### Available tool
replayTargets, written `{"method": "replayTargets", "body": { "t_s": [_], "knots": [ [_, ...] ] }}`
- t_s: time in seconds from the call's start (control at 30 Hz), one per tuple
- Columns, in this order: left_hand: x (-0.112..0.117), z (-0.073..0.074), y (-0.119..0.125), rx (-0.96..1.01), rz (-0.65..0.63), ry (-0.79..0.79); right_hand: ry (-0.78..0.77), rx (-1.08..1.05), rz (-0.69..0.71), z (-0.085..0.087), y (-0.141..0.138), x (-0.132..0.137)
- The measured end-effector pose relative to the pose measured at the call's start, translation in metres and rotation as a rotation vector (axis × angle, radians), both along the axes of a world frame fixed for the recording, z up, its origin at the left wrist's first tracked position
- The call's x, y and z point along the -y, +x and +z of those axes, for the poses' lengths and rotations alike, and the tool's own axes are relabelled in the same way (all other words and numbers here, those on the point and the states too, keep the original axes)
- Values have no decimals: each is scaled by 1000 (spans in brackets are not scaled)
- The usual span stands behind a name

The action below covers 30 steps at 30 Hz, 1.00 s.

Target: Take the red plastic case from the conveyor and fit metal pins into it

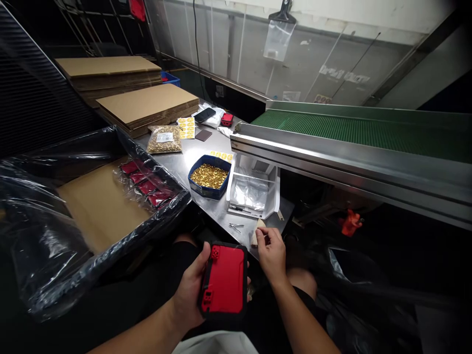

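My left hand (191,287) grips a red and black rugged case (226,280), its thumb along the left edge and fingertips showing at the right edge. The case's flat red face is turned up towards me, over my lap. At the table's near corner, my right hand (272,250) has its fingers curled and pinched at a cream-coloured pad (260,224); the pad's exact kind is unclear. A small metal tool (236,226) lies just left of that hand. Beyond it stand a white tray (276,199) of clear plastic bags and a blue bin (206,191) of small gold-coloured pieces.
To the left, a box lined with black plastic (147,228) holds several wrapped red items (147,187). Stacked cardboard sheets (147,103), a bag of gold-coloured pieces (164,140) and a phone (205,115) lie further back. A green conveyor (332,130) runs along the right.
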<state>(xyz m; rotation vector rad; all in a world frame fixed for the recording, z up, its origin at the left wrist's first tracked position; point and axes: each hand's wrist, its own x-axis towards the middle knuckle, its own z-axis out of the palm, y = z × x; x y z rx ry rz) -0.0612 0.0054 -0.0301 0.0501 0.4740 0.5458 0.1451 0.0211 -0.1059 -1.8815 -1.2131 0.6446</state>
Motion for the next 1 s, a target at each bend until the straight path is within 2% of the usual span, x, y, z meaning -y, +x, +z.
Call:
{"method": "replayTargets", "body": {
  "t_s": [0.07,0.1,0.23,0.3,0.47,0.7,0.87,0.93,1.0],
  "knots": [
    [0,-1,-2,-114,10,88,19,-83,22,22,-12,4],
    [-1,-2,-4,-211,41,183,2,-159,46,34,-18,7],
    [-5,0,-11,-699,229,859,-85,-571,195,76,-41,24],
    [-7,1,-15,-816,281,1059,-79,-647,261,88,-49,32],
    [-5,-3,-19,-826,297,1127,-72,-697,307,96,-53,41],
    [4,-5,-13,-829,447,1166,-77,-749,308,97,-51,44],
    [7,-8,-19,-871,459,1416,-26,-753,310,98,-51,48],
    [9,-9,-21,-868,486,1458,3,-738,327,98,-50,50],
    [11,-10,-23,-867,512,1475,63,-693,402,98,-49,52]
  ]
}}
